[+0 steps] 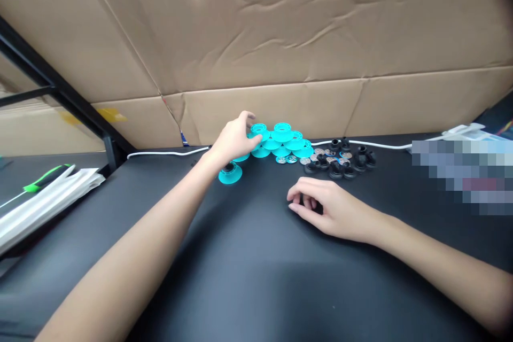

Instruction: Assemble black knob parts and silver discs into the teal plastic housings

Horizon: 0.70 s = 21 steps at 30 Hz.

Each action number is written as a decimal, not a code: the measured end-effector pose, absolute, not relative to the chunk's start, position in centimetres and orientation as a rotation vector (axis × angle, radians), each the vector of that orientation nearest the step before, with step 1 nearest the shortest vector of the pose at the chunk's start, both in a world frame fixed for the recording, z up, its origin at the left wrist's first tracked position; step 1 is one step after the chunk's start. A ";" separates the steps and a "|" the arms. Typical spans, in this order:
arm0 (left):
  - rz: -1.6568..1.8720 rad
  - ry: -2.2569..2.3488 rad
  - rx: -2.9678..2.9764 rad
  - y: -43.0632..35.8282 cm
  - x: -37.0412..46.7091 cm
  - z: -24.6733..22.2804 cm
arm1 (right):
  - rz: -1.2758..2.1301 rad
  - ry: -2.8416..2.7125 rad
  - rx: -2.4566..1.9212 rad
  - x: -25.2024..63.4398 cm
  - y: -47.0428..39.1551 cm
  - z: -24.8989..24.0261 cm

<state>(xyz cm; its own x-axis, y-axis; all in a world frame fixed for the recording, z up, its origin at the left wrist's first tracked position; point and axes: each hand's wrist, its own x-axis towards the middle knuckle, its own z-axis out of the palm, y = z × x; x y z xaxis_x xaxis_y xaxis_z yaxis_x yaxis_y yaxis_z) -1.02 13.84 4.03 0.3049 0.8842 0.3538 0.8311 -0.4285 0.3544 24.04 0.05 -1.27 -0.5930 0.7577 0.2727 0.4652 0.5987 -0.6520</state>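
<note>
Mid-frame, my left hand (236, 138) is overlapping turquoise flanged rings (294, 144), fingers apart; centre-right, my right hand (334, 206) is curving loosely, fingers and thumb slightly apart.

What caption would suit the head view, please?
Left hand at stacked turquoise parts, right hand near black parts.

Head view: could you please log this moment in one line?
left hand: at stacked teal flanged pieces, contact unclear | right hand: loosely curled, no object visible | nearby: black flanged pieces, discs
</note>
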 end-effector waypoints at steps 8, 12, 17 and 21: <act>0.716 1.580 2.544 14.2 0.3 4.1 | 0.717 -2.299 -0.963 23.9 -0.1 -1.1; 0.806 1.593 2.522 13.6 0.2 5.0 | 0.700 -2.300 -0.958 23.9 -0.1 -1.1; 0.949 1.411 2.485 9.8 -0.5 5.4 | 0.577 -2.259 -1.004 24.1 0.2 -1.2; 0.700 1.074 2.372 6.4 -0.7 3.7 | 0.470 -2.175 -1.073 24.4 0.7 -1.5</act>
